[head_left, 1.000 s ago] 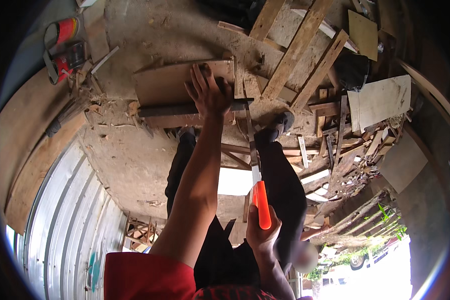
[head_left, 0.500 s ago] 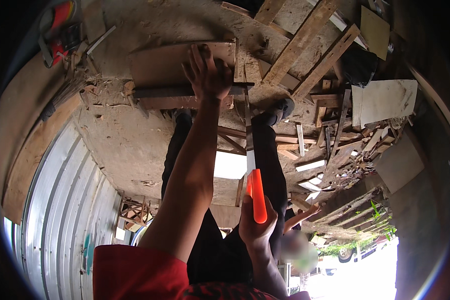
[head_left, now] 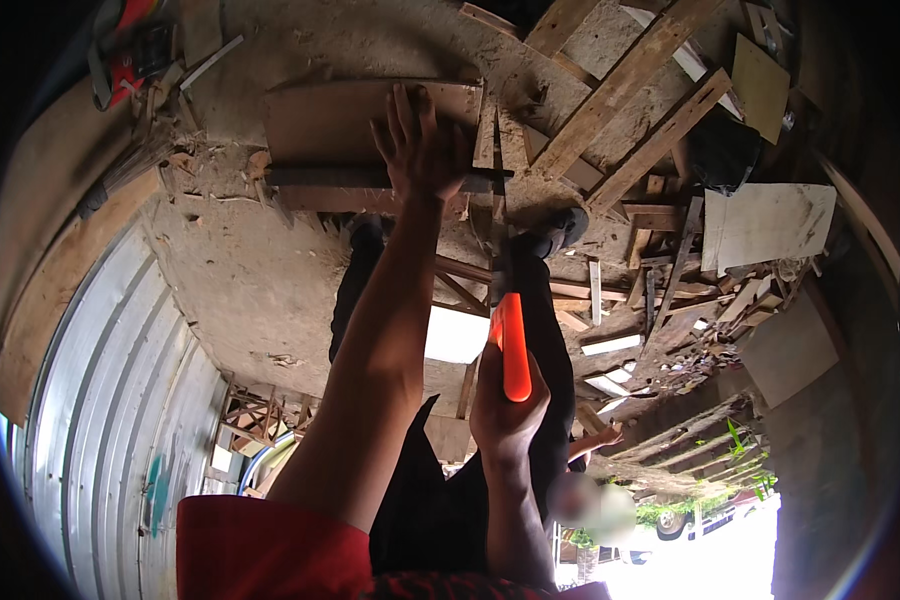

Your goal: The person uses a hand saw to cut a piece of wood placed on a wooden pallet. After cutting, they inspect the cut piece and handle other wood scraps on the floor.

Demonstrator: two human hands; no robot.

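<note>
My left hand (head_left: pixel 420 150) lies with spread fingers on a brown wooden board (head_left: pixel 320 125), pressing down near its right end. Across the board, beside the heel of that hand, runs a dark straight bar (head_left: pixel 320 178). In my right hand (head_left: pixel 510 415) is the orange handle of a handsaw (head_left: pixel 513 350), with fingers wrapped round it. The narrow saw blade (head_left: pixel 499 205) points away from me, at the right end of the board and bar. I cannot tell whether its teeth touch the wood.
Long planks (head_left: pixel 620 90) lie at the far right. Scrap wood and a pale sheet (head_left: pixel 770 228) are heaped to the right of my shoe (head_left: pixel 560 232). Corrugated metal (head_left: pixel 100 390) stands on the left. Another person's arm (head_left: pixel 595 442) shows at the lower right.
My right hand has pushed the handsaw away from me, so the handle sits farther forward. My left hand stays on the board. The whole view has shifted slightly.
</note>
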